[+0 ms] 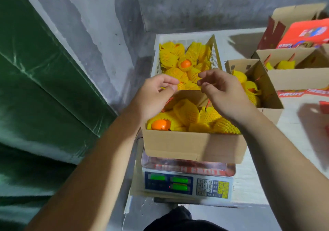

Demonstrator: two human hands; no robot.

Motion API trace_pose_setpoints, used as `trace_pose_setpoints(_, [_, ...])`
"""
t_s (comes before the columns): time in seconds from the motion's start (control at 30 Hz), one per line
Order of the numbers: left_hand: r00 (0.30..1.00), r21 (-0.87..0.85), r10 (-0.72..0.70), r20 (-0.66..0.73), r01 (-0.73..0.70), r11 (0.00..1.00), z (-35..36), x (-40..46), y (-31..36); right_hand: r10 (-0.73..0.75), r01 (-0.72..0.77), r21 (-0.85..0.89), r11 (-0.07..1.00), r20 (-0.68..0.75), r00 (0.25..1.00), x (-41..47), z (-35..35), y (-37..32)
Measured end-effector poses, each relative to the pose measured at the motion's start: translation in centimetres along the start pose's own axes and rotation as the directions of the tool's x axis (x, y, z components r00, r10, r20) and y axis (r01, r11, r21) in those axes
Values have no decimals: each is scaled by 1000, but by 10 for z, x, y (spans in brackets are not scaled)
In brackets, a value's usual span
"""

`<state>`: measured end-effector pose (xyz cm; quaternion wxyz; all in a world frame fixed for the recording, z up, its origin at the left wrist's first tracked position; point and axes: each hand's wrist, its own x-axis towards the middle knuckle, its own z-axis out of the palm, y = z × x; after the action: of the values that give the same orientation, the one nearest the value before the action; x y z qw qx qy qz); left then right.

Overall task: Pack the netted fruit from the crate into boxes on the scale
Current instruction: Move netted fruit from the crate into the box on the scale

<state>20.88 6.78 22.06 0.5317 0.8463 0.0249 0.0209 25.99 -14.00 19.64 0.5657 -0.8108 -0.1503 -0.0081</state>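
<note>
Yellow-netted oranges (185, 117) are sitting piled in the open cardboard box (194, 147) on the scale (187, 184), more filling the white crate (185, 38) behind.

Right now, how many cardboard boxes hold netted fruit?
3: the box on the scale under both hands, an open box to its right, another behind that. More may sit out of view.

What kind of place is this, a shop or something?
Probably a fruit packing room, not a shop: a crate of netted fruit, open cardboard boxes being filled, and a scale under one box, against bare concrete walls.
</note>
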Motion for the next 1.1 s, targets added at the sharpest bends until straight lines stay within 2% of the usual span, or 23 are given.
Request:
trace_pose_setpoints(0.07, [998, 46, 29, 61, -32, 998, -16, 43, -9, 2, -5, -91, 996, -36, 999, 33, -2, 11])
trace_pose_setpoints(0.2, [990, 123, 37, 133, -54, 991, -35, 128, -55, 43, -46, -292, 955, -16, 999, 86, -1, 37])
trace_pose_setpoints(0.33, [953, 380, 15, 302, -135, 915, -24, 187, -116, 118, -78, -385, 919, 82, 990, 124, 6, 61])
trace_pose_setpoints(0.43, [897, 643, 39, 441, -346, 684, -11, 223, -147, 199, -68, -513, 855, 205, 958, 154, 16, 78])
trace_pose_setpoints(0.5, [875, 728, 45, 482, -429, 535, -4, 243, -153, 279, -66, -590, 805, 278, 919, 178, 27, 91])
trace_pose_setpoints(0.6, [886, 814, 37, 463, -441, 377, 6, 266, -156, 359, -8, -715, 699, 341, 869, 221, 53, 114])
trace_pose_setpoints(0.67, [895, 858, 16, 446, -432, 277, 10, 268, -159, 373, 9, -773, 634, 317, 872, 251, 70, 128])
trace_pose_setpoints(0.73, [899, 862, 38, 437, -431, 268, 11, 271, -165, 385, 2, -818, 575, 272, 882, 283, 87, 145])
trace_pose_setpoints(0.87, [898, 839, 55, 437, -429, 335, 11, 275, -170, 454, 10, -879, 476, 255, 854, 319, 110, 178])
trace_pose_setpoints(0.97, [900, 839, 52, 432, -423, 343, 11, 275, -169, 429, -94, -901, 423, 108, 897, 328, 112, 199])
trace_pose_setpoints(1.1, [906, 839, 64, 419, -413, 355, 10, 274, -170, 397, -158, -845, 510, 68, 915, 328, 94, 205])
